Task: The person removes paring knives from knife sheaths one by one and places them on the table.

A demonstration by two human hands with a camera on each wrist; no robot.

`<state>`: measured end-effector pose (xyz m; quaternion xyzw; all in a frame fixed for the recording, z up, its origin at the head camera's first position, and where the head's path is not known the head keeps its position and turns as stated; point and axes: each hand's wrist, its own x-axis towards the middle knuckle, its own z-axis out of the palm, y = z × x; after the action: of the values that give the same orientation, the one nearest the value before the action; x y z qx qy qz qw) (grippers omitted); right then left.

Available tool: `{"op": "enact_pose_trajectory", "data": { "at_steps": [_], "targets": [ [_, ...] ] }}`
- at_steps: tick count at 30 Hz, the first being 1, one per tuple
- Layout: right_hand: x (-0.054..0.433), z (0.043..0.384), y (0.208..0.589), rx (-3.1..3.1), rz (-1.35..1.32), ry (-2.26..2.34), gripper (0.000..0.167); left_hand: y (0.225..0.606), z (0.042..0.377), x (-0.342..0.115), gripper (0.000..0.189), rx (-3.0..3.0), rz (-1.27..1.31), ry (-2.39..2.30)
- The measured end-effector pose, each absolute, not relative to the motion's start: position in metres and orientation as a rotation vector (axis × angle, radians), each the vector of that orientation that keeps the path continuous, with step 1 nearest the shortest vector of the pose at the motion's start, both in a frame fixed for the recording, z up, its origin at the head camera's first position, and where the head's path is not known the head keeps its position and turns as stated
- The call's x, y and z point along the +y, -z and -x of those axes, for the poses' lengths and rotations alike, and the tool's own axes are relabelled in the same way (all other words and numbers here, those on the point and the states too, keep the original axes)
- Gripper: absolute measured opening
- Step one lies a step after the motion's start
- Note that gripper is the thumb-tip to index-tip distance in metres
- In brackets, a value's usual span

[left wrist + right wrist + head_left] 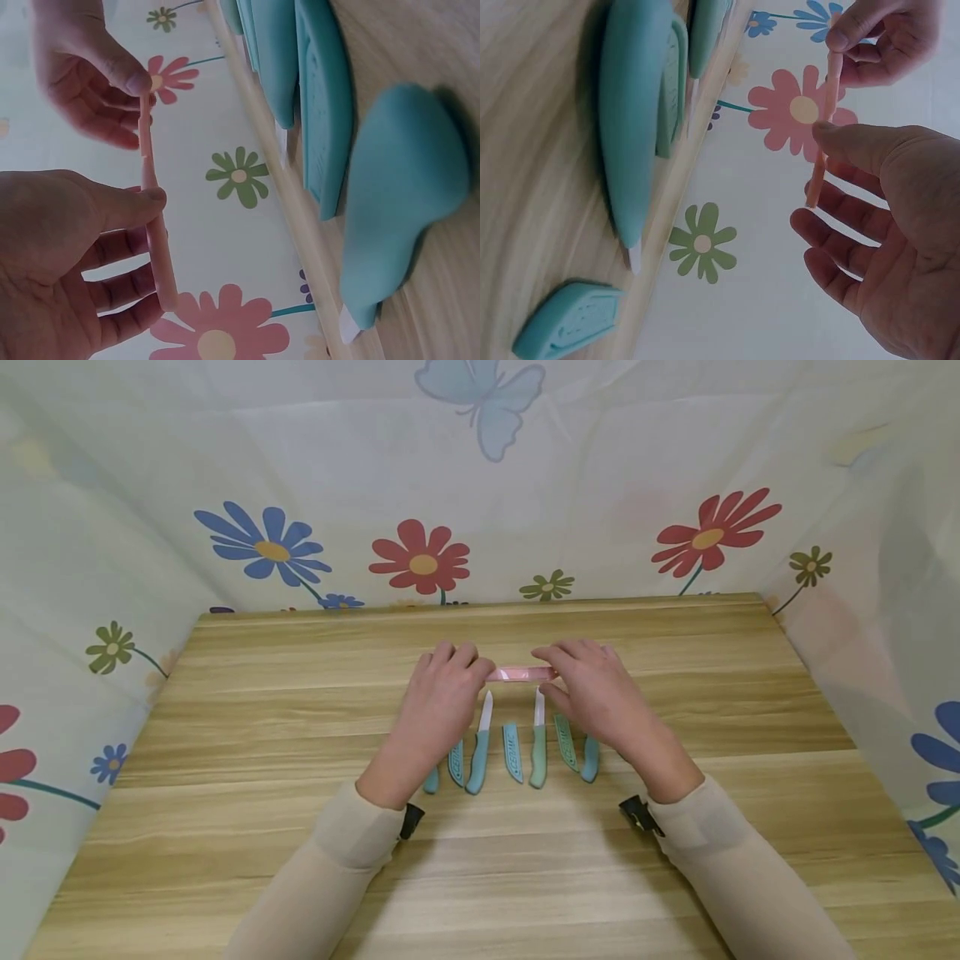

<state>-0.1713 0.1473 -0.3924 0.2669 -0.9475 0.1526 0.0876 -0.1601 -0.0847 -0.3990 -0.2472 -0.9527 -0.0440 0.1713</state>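
Note:
A slim pink knife [525,674] is held level above the back of the table, seen edge-on in both wrist views. My left hand [446,693] pinches its left end between thumb and fingers. My right hand [596,693] pinches its right end, thumb on the near side. A step in the pink shape [146,150] shows between the hands; whether a sheath covers the blade is unclear. Below lie a blue knife [480,752], a green knife [538,756], a blue sheath [512,752] and a green sheath [566,743], all on the table.
Another blue sheath [456,764] and a teal handle [431,779] lie partly hidden by my left arm. A blue handle [591,758] shows beside my right wrist. The wooden table [480,877] ends at a flowered cloth [600,485] behind and at both sides.

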Motion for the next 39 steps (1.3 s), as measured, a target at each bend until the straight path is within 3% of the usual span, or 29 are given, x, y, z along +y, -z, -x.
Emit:
{"op": "enact_pose_trajectory", "data": {
  "at_steps": [6,22,39],
  "targets": [
    [0.140,0.166,0.390,-2.742,-0.922,-0.371,0.054,0.397,0.156,-0.082,0.021,-2.689,0.739,0.046],
    [0.132,0.161,0.393,-2.726,-0.959,-0.357,0.023,0.394,0.149,-0.076,0.019,-2.688,0.769,0.070],
    [0.134,0.162,0.393,-2.707,-0.994,-0.383,0.018,0.394,0.149,-0.075,0.015,-2.702,0.770,0.081]
  ]
}}
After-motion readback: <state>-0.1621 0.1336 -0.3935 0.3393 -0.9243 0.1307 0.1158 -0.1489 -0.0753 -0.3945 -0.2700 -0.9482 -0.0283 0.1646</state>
